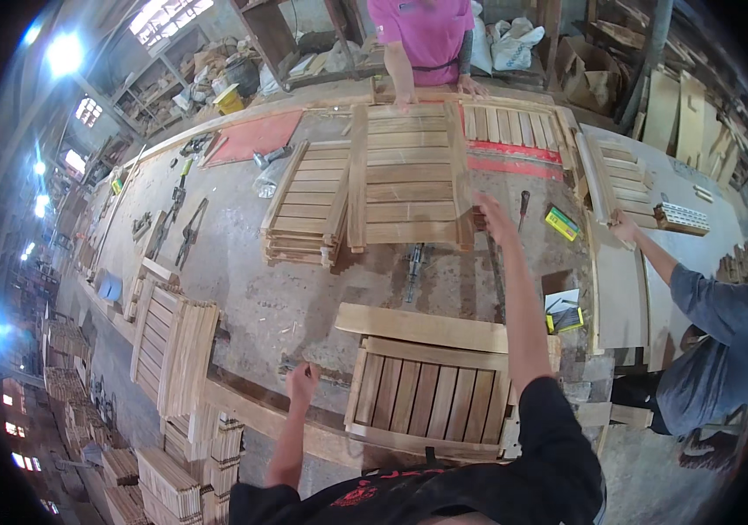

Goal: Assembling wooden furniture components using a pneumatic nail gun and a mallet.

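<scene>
My right hand (495, 219) reaches forward, fingers loosely extended beside the right edge of a large slatted wooden panel (409, 171). Whether the fingertips touch that panel I cannot tell. A person in a pink shirt (426, 35) stands at the far side, one hand on its far end. My left hand (304, 378) is closed low over the near left part of the table, next to a metal bar-like tool (339, 376); what it grips, if anything, is hidden. Close to my body lies another slatted panel (431, 398), with a loose wooden board (426, 325) along its far edge.
Slatted panels are stacked left of the large one (304, 197), and more lean at the near left (168, 346). A bar clamp (413, 271), a screwdriver (524, 206) and a yellow-green box (561, 223) lie on the table (251, 302). A person in grey (715, 306) works at the right.
</scene>
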A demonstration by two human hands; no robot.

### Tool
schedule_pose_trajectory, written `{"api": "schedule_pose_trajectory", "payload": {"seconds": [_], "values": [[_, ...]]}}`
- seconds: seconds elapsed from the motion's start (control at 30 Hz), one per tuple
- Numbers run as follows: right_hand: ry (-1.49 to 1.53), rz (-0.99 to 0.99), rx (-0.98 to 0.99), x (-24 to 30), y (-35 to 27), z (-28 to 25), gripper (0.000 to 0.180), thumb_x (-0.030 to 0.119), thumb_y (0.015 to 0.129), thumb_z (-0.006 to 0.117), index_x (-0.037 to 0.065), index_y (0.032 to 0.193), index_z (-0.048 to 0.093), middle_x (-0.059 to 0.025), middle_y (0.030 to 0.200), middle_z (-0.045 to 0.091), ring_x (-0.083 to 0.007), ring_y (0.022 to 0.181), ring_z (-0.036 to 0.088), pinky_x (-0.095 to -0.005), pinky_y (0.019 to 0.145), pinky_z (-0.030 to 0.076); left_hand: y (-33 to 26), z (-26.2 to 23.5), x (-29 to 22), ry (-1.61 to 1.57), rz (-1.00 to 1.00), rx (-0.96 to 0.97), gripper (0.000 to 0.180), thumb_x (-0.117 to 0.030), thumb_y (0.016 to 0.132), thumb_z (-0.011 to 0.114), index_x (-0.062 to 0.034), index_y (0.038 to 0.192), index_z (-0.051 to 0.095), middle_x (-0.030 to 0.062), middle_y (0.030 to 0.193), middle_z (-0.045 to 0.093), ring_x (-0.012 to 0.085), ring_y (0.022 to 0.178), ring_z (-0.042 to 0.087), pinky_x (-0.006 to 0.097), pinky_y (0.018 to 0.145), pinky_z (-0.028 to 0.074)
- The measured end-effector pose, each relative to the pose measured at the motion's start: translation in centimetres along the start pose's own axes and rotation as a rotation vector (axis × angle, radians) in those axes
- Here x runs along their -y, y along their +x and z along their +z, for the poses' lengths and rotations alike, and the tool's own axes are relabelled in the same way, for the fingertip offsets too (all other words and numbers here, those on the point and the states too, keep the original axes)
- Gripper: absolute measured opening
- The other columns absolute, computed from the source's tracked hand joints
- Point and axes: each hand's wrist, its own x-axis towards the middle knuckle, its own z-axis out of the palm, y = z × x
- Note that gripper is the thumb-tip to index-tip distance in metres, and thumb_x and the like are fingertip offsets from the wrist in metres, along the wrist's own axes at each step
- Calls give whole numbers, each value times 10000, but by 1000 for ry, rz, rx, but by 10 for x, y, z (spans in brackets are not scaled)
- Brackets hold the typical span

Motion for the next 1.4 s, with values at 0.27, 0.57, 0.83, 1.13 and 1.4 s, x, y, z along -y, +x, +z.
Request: {"api": "schedule_pose_trajectory", "payload": {"seconds": [0.27, 0.57, 0.83, 1.13, 1.4], "values": [[260, 119, 311, 19, -27, 85, 411, 373, 780, 734, 58, 1026, 637, -62, 882, 651, -200, 781, 658, -333, 681, 543, -11, -23, 2, -4, -109, -62, 295, -282, 857, 588, -35, 703, 638, 187, 667, 623, 408, 655, 623, 472, 597, 499], [473, 58, 106, -13, -160, 123, 260, 183, 705, 690, 60, 927, 637, -52, 815, 613, -210, 768, 632, -351, 723, 522, -8, -21, 14, -67, -194, -12, 288, -290, 848, 595, -39, 711, 631, 192, 704, 630, 417, 706, 621, 500, 646, 499], [532, 52, 161, 1, -289, 92, 543, 95, 601, 611, -38, 1125, 575, -117, 947, 638, -273, 774, 651, -370, 763, 553, -4, -21, 9, -117, -180, 64, 261, -299, 849, 606, -52, 787, 665, 185, 734, 655, 402, 731, 644, 486, 662, 510], [644, -224, 140, 18, -347, 102, 745, 47, 476, 572, -45, 1215, 545, -134, 1112, 635, -314, 1018, 619, -382, 912, 494, -11, 10, 30, -465, 90, -345, 229, -271, 777, 701, -101, 927, 729, 196, 801, 690, 393, 796, 669, 458, 739, 541], [810, -187, 237, 41, -381, 143, 636, 85, 492, 560, -33, 1117, 596, -146, 1048, 655, -310, 968, 630, -419, 878, 533, -61, 60, 76, -790, -10, -316, 217, -280, 784, 683, -99, 897, 726, 206, 792, 683, 399, 779, 666, 467, 724, 541]]}}
